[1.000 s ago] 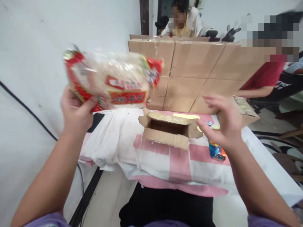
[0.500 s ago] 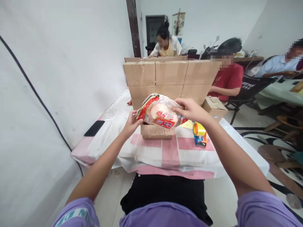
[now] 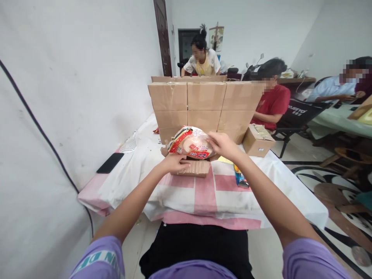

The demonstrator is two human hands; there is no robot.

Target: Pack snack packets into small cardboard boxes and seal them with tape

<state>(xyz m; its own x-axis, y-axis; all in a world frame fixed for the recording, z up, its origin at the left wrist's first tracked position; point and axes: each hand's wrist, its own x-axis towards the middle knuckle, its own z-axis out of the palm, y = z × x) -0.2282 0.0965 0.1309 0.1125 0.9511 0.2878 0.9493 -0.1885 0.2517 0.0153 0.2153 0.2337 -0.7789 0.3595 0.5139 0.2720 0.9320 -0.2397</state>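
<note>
A clear snack bag with red trim (image 3: pixel 188 142) lies over the open top of a small cardboard box (image 3: pixel 195 168) on the table. My right hand (image 3: pixel 222 144) presses on the bag's right end, fingers closed on it. My left hand (image 3: pixel 174 163) rests on the box's near flap just under the bag, fingers curled against the cardboard. A tape dispenser (image 3: pixel 240 178) lies to the right of the box, partly hidden by my right forearm.
A stack of sealed cartons (image 3: pixel 203 104) walls the table's far side, with one loose carton (image 3: pixel 257 140) at the right. A black phone (image 3: pixel 110 162) lies at the left on the pink and white cloth (image 3: pixel 203 193). Three people sit behind and to the right.
The bag came down from high on the left into the box. My right hand took hold of it, and my left hand dropped from the bag to the box flap.
</note>
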